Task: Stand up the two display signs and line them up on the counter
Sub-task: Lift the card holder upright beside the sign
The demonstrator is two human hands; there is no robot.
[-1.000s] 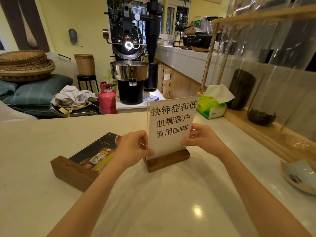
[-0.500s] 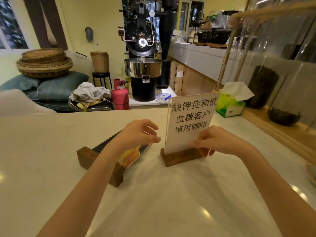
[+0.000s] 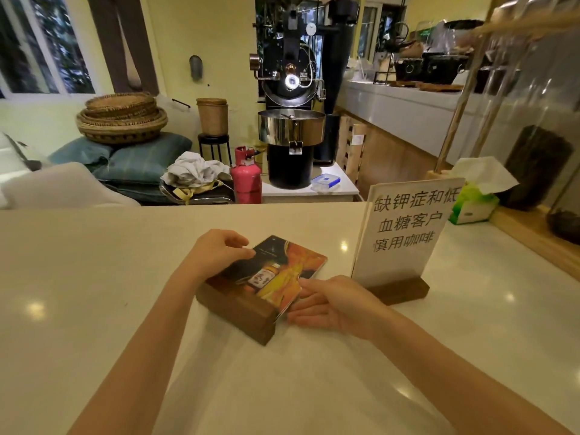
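Note:
A white text sign (image 3: 405, 230) stands upright in its dark wooden base on the pale counter (image 3: 94, 293), to the right of centre, with no hand on it. The second sign (image 3: 276, 274), a dark and orange picture panel in a wooden base, lies tilted back on the counter in the middle. My left hand (image 3: 216, 252) rests on the panel's far left edge, fingers curled over it. At the panel's near right edge, my right hand (image 3: 329, 304) touches it with the fingers stretched out along and under the edge.
A green tissue box (image 3: 474, 204) sits behind the standing sign by a wooden rack (image 3: 533, 227) with glass jars along the counter's right side. Beyond the counter's far edge stand a black coffee roaster (image 3: 292, 120), a pink gas cylinder (image 3: 246, 175) and stacked baskets (image 3: 122, 119).
Both hands let go of the upright white sign and moved left to the lying picture sign. The view has swung left, so the white sign now appears further right.

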